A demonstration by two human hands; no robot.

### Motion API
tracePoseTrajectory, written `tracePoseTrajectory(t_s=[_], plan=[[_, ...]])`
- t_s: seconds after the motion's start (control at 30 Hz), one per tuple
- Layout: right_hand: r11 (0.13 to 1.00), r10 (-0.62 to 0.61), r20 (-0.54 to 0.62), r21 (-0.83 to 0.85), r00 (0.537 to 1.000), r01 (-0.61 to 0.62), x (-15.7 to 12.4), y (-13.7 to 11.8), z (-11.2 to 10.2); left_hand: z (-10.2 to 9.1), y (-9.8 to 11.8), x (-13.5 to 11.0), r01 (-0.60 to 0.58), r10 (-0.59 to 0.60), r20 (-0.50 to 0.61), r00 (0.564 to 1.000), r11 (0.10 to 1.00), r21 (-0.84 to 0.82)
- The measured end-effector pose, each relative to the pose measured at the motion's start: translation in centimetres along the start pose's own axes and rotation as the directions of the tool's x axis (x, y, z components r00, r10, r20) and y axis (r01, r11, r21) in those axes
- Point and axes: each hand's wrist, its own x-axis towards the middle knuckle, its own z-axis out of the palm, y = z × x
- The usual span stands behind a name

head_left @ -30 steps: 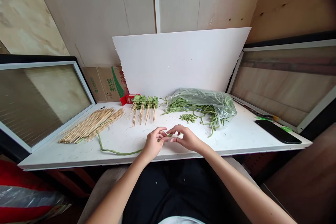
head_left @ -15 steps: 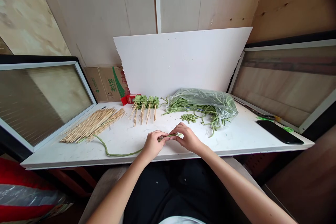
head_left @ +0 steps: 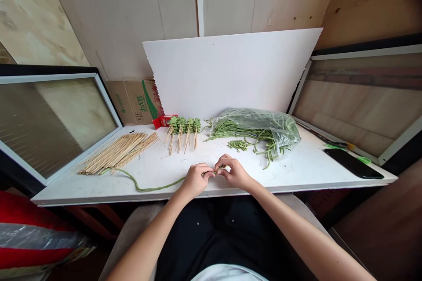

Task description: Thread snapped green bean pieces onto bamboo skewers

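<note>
A long green bean (head_left: 148, 187) trails across the white tabletop (head_left: 296, 175) from the skewer pile toward me. My left hand (head_left: 195, 179) is closed on its near end, fingers pinched. Close beside it, my right hand (head_left: 232, 172) pinches the same end of the bean, and both hands meet at the table's front edge. A pile of bare bamboo skewers (head_left: 118, 153) lies at the left. Several skewers loaded with folded green bean pieces (head_left: 183, 128) lie behind my hands.
A clear plastic bag of long beans (head_left: 260, 128) sits at the back right, with short cut bean bits (head_left: 238, 144) before it. A black phone (head_left: 353, 163) lies far right. A white board (head_left: 231, 70), a cardboard box (head_left: 135, 102) and framed glass panels (head_left: 49, 118) surround the table.
The long bean has been drawn to the right through my hands, so its trailing loop lies flatter. My right hand has curled in closer to the left.
</note>
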Motion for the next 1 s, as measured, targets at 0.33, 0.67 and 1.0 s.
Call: tracePoseTrajectory(t_s=[0.33, 0.67, 1.0], plan=[[0.945, 0.11, -0.035, 0.313, 0.993, -0.094, 0.3, 0.8, 0.0, -0.7, 0.2, 0.4, 0.114, -0.099, 0.073, 0.992, 0.961, -0.253], [0.913, 0.11, -0.132, -0.379, 0.985, -0.153, 0.3, 5.0, -4.3, -0.1, -1.4, 0.4, 0.173, -0.177, -0.025, 0.984, 0.978, -0.119], [0.923, 0.096, -0.103, -0.363, 0.99, -0.127, 0.0, 4.9, -3.5, -0.2, -1.3, 0.2, 0.058, -0.06, -0.033, 0.998, 0.997, -0.058]])
